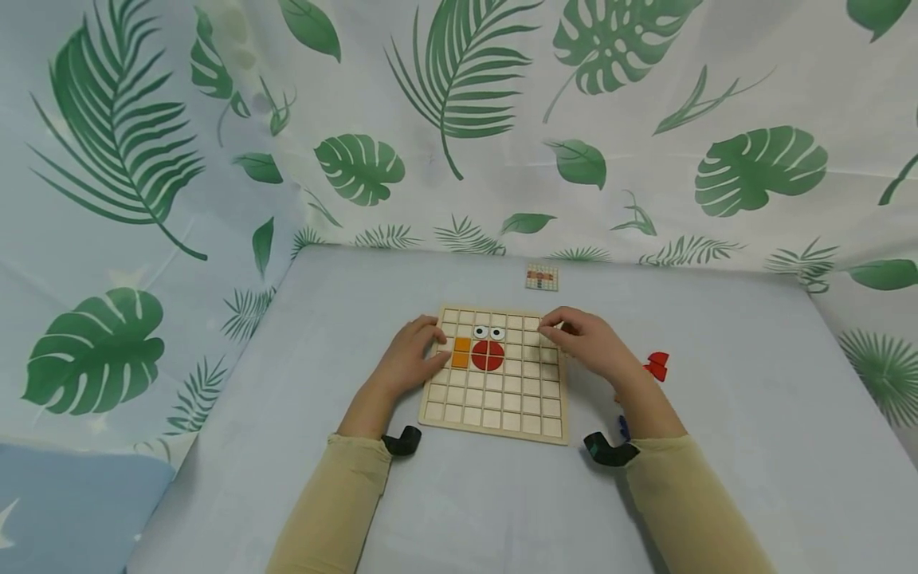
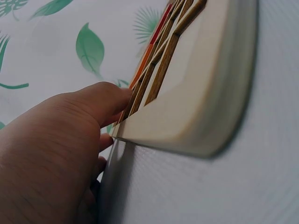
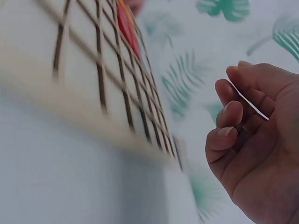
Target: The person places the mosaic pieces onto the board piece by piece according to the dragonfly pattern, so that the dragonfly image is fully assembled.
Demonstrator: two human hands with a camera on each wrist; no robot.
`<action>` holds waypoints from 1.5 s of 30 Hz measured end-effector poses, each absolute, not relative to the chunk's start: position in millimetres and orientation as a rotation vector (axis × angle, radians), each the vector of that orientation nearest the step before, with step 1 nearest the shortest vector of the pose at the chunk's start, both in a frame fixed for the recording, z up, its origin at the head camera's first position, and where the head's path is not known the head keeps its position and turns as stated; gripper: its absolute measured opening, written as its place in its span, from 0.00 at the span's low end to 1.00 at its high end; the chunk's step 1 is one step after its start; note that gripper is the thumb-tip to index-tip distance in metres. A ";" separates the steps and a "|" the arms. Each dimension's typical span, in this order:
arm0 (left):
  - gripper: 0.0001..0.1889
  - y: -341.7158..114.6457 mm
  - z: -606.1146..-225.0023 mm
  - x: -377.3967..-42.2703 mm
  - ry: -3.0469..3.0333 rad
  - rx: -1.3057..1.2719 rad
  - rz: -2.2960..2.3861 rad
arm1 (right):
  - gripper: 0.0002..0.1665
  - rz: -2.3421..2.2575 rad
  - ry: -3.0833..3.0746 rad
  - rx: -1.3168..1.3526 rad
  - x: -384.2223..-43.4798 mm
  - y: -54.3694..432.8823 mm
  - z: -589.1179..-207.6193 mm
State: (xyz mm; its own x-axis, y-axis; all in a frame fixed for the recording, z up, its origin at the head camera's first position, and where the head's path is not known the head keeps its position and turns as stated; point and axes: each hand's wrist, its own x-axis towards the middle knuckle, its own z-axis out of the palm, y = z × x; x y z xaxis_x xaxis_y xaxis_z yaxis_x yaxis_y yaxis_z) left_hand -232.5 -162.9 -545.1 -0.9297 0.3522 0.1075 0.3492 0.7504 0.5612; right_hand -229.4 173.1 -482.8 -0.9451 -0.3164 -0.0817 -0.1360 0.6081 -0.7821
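A pale wooden grid board (image 1: 527, 399) lies flat on the table. Its compartments hold two orange tiles (image 1: 461, 351), red quarter-round tiles (image 1: 488, 355) forming a circle, and two white eye tiles (image 1: 489, 332) above them. At the board's left edge rests my left hand (image 1: 410, 355), thumb and forefinger spread apart beside the orange tiles. The left wrist view shows that thumb (image 2: 110, 100) over the frame. My right hand (image 1: 588, 341) hovers over the board's upper right edge. In the right wrist view its fingers (image 3: 223, 138) curl loosely, with nothing visible between them and the thumb.
A small pattern card (image 1: 541, 277) lies behind the board. Red pieces (image 1: 657, 365) are right of my right forearm, and blue pieces (image 1: 623, 428) show partly behind that wrist. Leaf-printed cloth (image 1: 459, 199) encloses the table's back and sides.
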 end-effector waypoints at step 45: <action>0.11 -161.9 -544.4 -230.5 2.928 0.593 0.950 | 0.25 -0.869 2.824 -0.390 -184.4 342.3 -516.4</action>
